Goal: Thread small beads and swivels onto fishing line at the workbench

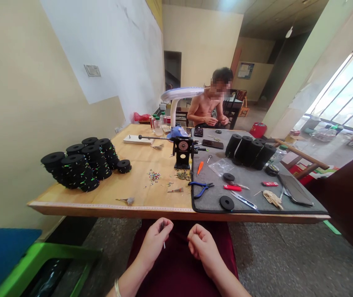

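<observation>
Over my lap, in front of the table edge, both hands are closed and a little apart. From my left hand (158, 235) pokes a thin white stick (164, 245), and something dark shows between thumb and fingers. The fingers of my right hand (201, 244) are pinched together; whatever they hold is too small or hidden to make out. Nearest on the table are two small bundles of fine grey fibres, one bundle (129, 201) at left and another bundle (176, 190) nearer the middle. Behind these lie multicoloured beads (154, 176) and a pile of brass-coloured bits (183, 176).
Stacked black foam spools (74, 161) stand at left, more spools (250, 150) at back right. A black winding device (183, 148) and a lamp (182, 94) stand mid-table. Blue pliers (201, 189), a utility knife (243, 200) and a grey mat (213, 204) are at right. A person (207, 107) sits opposite.
</observation>
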The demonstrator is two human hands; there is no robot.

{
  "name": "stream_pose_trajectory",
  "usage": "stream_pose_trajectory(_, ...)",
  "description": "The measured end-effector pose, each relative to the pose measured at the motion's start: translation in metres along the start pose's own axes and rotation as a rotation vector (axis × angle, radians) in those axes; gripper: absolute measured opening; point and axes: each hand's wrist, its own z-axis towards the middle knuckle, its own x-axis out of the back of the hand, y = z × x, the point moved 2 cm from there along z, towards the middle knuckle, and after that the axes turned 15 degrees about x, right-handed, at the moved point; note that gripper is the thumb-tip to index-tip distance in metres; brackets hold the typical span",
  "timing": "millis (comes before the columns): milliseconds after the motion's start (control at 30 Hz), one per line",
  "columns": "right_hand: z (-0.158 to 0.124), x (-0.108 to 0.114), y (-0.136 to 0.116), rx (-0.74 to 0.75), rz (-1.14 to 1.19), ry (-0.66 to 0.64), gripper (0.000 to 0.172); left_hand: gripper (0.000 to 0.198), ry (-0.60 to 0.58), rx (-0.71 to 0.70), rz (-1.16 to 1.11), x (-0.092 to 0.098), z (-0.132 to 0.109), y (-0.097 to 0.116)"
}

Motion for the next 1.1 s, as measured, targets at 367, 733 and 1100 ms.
stream_pose_trajectory(367, -0.001, 0.0, -0.001, 0.101, -0.112, -0.098, 0.025, 0.03, -0.197, 0.061, 0.065, -0.019, -0.007, 0.014)
stream_pose_trajectory(733, 0.002, 0.007, -0.002, 0.068, -0.106, -0.123, 0.039, 0.029, -0.048, -0.072, 0.224, -0.008, -0.005, 0.019)
stream_pose_trajectory(1100, 0.012, -0.004, -0.027, 0.193, -0.07, -0.152, 0.032, 0.022, 0.004, -0.196, 0.415, -0.011, -0.012, 0.03)
